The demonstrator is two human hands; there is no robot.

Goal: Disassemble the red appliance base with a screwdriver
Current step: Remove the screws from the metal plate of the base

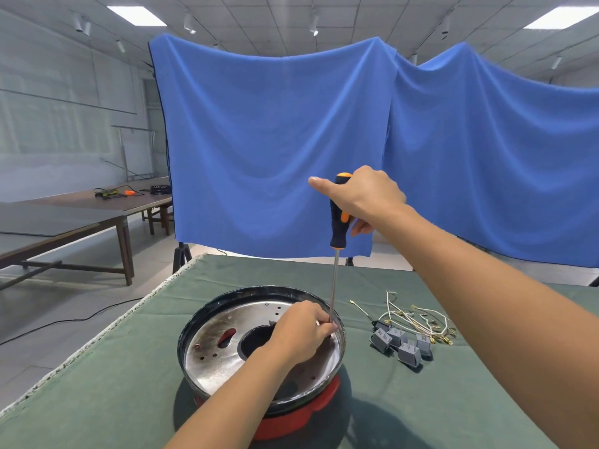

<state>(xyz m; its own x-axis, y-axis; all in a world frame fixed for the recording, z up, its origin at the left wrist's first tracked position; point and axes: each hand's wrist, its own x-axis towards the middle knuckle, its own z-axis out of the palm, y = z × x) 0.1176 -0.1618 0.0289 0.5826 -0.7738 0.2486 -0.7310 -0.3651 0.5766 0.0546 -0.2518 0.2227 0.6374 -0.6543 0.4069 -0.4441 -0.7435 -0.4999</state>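
right hand (pixel 366 197) sits at centre frame, raised, fingers curled in a grip, thumb pointing left, forearm running to the lower right. left hand (pixel 301 332) lower down, fingertips pinched together, forearm rising from the bottom edge.

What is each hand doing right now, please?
Left hand: closed, pinching the screwdriver shaft near its tip, inside the red appliance base.
Right hand: closed around the screwdriver handle.

Workshop or recording lab — big bare room with tiled ceiling, panel lights (pixel 136 15) and track spotlights (pixel 189 23). Blue cloth backdrop (pixel 275 150) on stands, long wooden tables (pixel 81 218) at left, green-covered workbench (pixel 113 367) — loose connectors and wires (pixel 408 332) on it.
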